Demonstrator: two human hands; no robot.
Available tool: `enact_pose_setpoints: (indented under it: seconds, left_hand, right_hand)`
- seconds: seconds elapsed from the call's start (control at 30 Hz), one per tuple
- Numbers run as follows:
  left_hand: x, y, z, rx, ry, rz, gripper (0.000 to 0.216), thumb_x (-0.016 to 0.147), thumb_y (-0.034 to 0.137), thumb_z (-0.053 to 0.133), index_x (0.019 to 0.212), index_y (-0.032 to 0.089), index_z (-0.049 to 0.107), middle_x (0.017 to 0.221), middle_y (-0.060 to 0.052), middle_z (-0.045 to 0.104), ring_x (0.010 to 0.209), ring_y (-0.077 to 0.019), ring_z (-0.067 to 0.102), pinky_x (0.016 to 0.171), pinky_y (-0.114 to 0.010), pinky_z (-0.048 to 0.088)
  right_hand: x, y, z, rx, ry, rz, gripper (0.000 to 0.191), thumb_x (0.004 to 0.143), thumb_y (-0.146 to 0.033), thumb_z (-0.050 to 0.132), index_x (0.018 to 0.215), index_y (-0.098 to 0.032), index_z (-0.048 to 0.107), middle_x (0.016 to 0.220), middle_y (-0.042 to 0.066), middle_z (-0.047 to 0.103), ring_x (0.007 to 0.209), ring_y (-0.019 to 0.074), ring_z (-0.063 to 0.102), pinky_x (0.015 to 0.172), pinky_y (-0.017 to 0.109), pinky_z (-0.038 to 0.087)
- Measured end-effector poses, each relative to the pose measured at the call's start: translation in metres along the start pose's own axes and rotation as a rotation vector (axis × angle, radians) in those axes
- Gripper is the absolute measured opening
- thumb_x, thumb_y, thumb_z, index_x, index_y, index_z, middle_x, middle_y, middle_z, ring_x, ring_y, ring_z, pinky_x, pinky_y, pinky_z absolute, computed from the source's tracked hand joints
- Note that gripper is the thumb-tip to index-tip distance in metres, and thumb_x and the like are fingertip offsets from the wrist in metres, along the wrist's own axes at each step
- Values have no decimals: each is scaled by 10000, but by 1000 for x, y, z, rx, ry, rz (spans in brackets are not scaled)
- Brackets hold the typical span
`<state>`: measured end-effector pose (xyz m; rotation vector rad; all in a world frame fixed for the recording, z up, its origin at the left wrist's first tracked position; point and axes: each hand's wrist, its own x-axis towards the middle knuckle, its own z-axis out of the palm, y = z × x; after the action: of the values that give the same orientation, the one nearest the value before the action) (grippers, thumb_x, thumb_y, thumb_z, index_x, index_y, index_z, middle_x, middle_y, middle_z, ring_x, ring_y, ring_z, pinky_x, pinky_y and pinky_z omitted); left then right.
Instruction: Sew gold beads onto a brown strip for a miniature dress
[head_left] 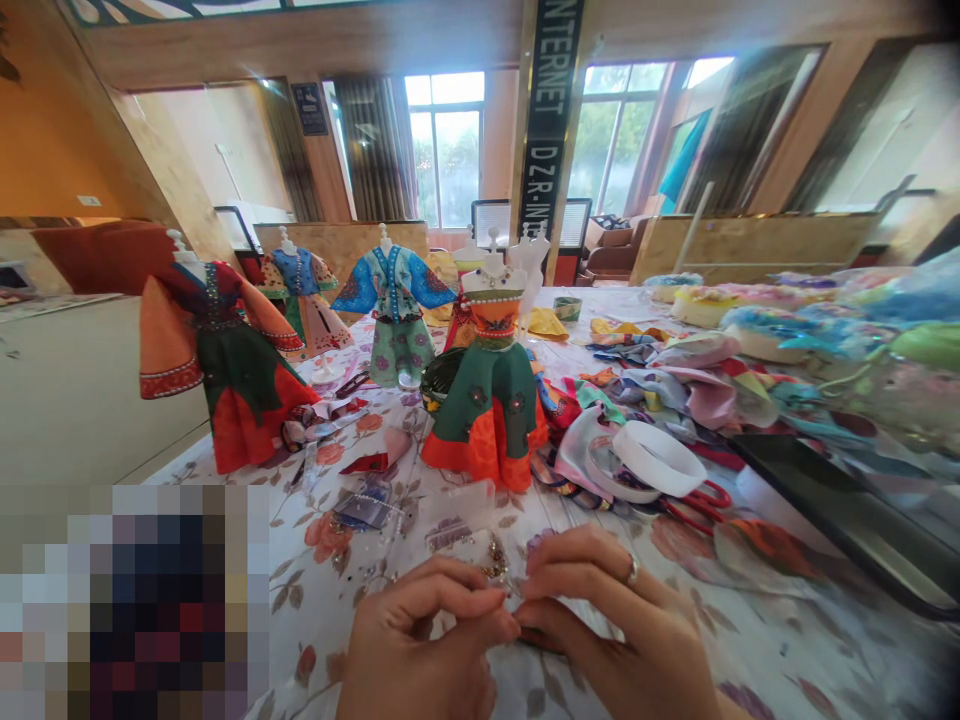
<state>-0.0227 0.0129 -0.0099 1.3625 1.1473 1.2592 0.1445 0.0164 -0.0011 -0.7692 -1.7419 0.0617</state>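
Observation:
My left hand (pixel 431 640) and my right hand (pixel 619 620) meet low in the middle of the view, fingertips almost touching. Both are closed in a pinch, and whatever sits between the fingers is too small or hidden to name. Just beyond them lie small loose beads (pixel 495 556) and a clear plastic bag (pixel 457 515). Behind these stands a doll mannequin in an orange bodice (pixel 491 318) and a green skirt with a red hem (pixel 491 400), with beads around its neck and chest.
More dressed mannequins stand left: one in red and green (pixel 238 365), one in blue (pixel 390 290). To the right are white tape rolls (pixel 660 455), red-handled scissors (pixel 694 508), a black tray (pixel 862 525) and heaped fabric scraps (pixel 697 375). A flowered cloth (pixel 300 575) covers the table.

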Motion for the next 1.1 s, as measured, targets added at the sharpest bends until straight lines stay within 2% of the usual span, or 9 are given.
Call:
enact_pose_setpoints:
  seconds: [0.2, 0.37, 0.5, 0.8, 1.0, 1.1]
  left_hand:
    - [0, 1, 0, -29, -46, 157, 187, 610, 99, 779, 568, 277, 741, 649, 26, 703, 573, -106, 671, 533, -133, 541]
    - [-2, -1, -2, -50, -89, 144, 234, 655, 74, 754, 637, 307, 752, 701, 42, 703, 584, -93, 673, 510, -116, 538]
    - [-3, -3, -2, -16, -102, 186, 260, 674, 58, 736, 641, 315, 748, 690, 56, 692, 581, -85, 670, 496, -102, 528]
    - [-6, -1, 2, -21, -79, 237, 244, 726, 103, 715, 679, 339, 755, 683, 55, 686, 454, -72, 601, 383, -143, 481]
    - [-5, -2, 3, 9, -53, 344, 263, 722, 79, 713, 700, 339, 746, 680, 60, 692, 585, -121, 680, 546, -207, 580]
    - [-5, -1, 1, 61, -62, 391, 255, 721, 79, 717, 715, 332, 746, 693, 55, 702, 602, -132, 689, 569, -223, 592]
  right_hand:
    - [3, -3, 0, -17, 27, -10, 192, 870, -272, 617, 705, -180, 650, 671, 12, 673, 620, 111, 656, 611, 171, 556]
    - [3, -2, -2, -21, 26, -21, 199, 872, -269, 616, 695, -180, 640, 665, 13, 667, 617, 114, 653, 600, 177, 555]
    - [0, -1, -3, -29, 26, -54, 163, 875, -224, 614, 719, -178, 630, 669, 7, 660, 616, 114, 648, 621, 196, 558]
    - [-2, 1, -5, -49, -39, -130, 146, 903, -185, 569, 774, -192, 638, 683, 2, 671, 660, 125, 648, 649, 216, 571]
    - [-4, 1, -4, -16, -56, -89, 134, 889, -167, 576, 783, -205, 648, 709, 9, 672, 646, 129, 639, 600, 227, 566]
    - [-4, 1, -4, -10, -59, -98, 158, 881, -110, 553, 789, -200, 645, 705, 8, 665, 651, 126, 639, 606, 223, 568]
